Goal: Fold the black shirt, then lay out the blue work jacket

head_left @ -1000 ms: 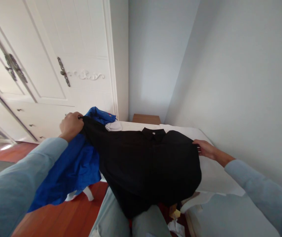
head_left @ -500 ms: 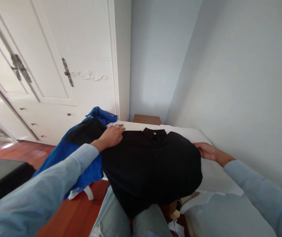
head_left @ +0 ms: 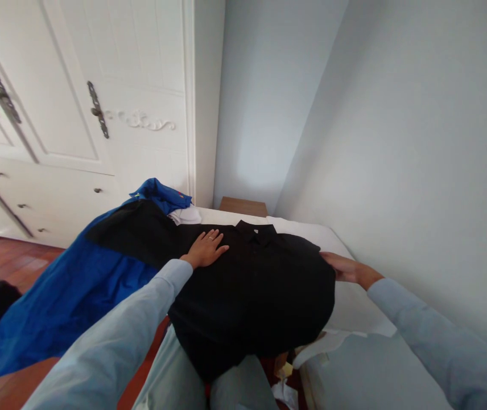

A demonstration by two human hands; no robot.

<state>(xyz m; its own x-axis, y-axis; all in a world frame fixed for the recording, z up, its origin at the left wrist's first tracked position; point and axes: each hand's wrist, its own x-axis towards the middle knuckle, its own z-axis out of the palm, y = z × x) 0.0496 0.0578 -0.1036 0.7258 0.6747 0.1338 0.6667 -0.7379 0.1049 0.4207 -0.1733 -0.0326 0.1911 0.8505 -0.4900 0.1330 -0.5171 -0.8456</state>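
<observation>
1. White wardrobe point(head_left: 141, 68) and grey wall point(head_left: 397, 142) flank a white table point(head_left: 363, 310).
2. Shirt point(head_left: 252, 296), black, lies across it; its collar label point(head_left: 256, 231) is too small to read.
3. Left hand point(head_left: 206, 249): flat on the shirt, fingers apart.
4. Right hand point(head_left: 346, 267): pinching the shirt's edge.
5. Blue garment point(head_left: 77, 285): under one sleeve.

One black shirt point(head_left: 252, 290), one blue garment point(head_left: 81, 285), three door handles point(head_left: 98, 110)

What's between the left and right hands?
Head view: the black shirt spans the stretch from left hand to right hand; its collar sits just beyond that line.
</observation>
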